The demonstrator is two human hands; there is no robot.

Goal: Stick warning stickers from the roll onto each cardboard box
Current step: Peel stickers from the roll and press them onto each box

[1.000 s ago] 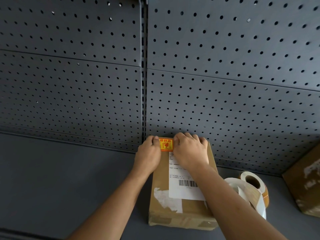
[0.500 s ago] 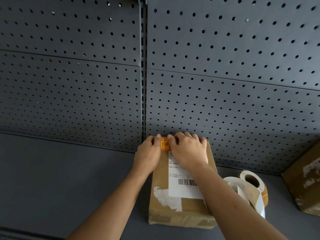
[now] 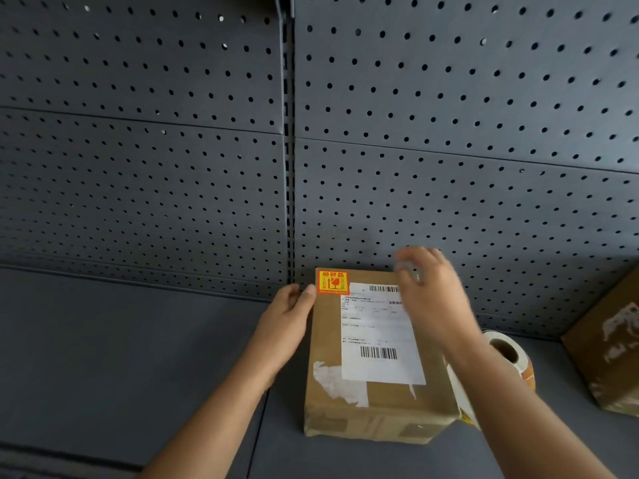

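Observation:
A brown cardboard box with a white shipping label lies on the grey shelf. An orange and yellow warning sticker sits flat on its far left corner. My left hand rests against the box's left side near that corner, thumb touching the top edge. My right hand hovers blurred above the box's far right part, fingers apart, holding nothing. The sticker roll stands just right of the box, partly hidden by my right forearm, with a loose white strip trailing forward.
A second cardboard box stands at the right edge of the shelf. A dark perforated back panel rises directly behind the boxes. The shelf stretches left of the box.
Both hands pressed the sticker at the box's far edge. Now my right hand has lifted off and swung right, my left hand has slid to the box's side, and the whole sticker shows.

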